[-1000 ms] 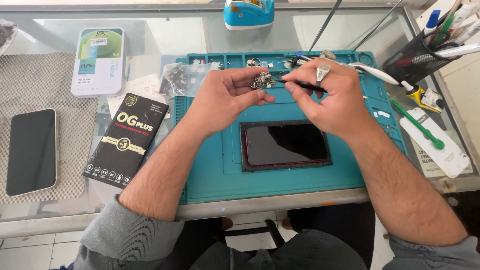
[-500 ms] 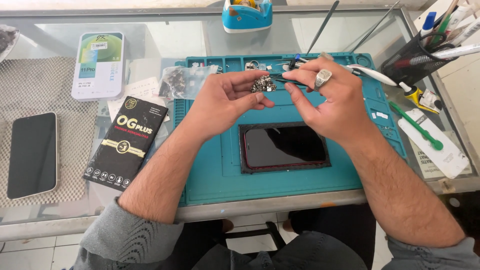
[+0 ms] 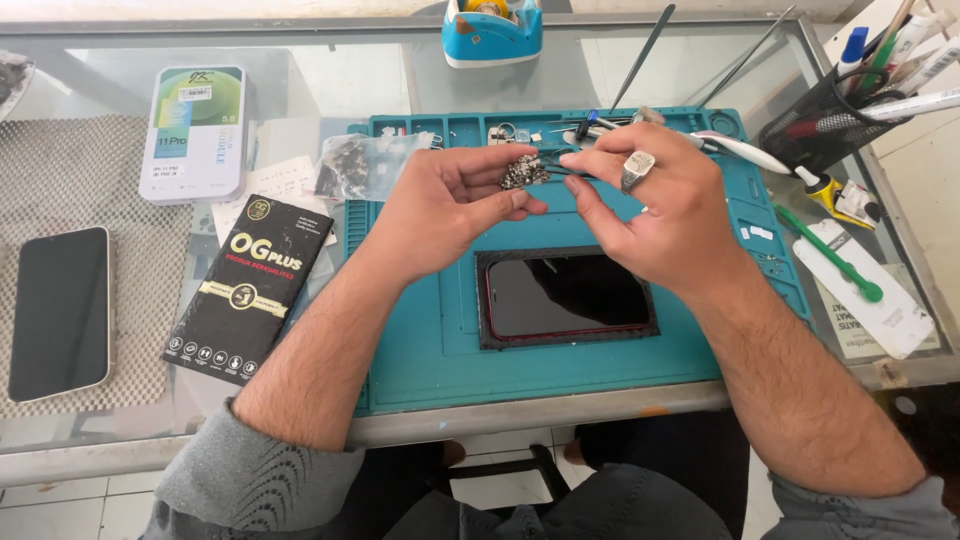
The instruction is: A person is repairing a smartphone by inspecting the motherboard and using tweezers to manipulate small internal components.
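Note:
My left hand (image 3: pixel 450 200) holds a small cluster of tiny metal parts (image 3: pixel 522 172) in its fingertips above a teal repair mat (image 3: pixel 420 330). My right hand (image 3: pixel 650 210), with a ring on one finger, pinches thin dark tweezers (image 3: pixel 556 167) whose tips touch that cluster. Below both hands a dark phone (image 3: pixel 565 296) lies screen up on the mat.
A black box (image 3: pixel 250 285), a white-and-green package (image 3: pixel 194 130) and a second phone (image 3: pixel 60 312) on a mesh pad lie to the left. A clear bag of small parts (image 3: pixel 365 165) sits on the mat's far left. A tool holder (image 3: pixel 840 100), green pry tool (image 3: pixel 830 255) and blue tape dispenser (image 3: pixel 492 30) stand right and behind.
Both hands stay together over the mat's far part; the view has shifted slightly, and the tweezers' tips remain at the small parts.

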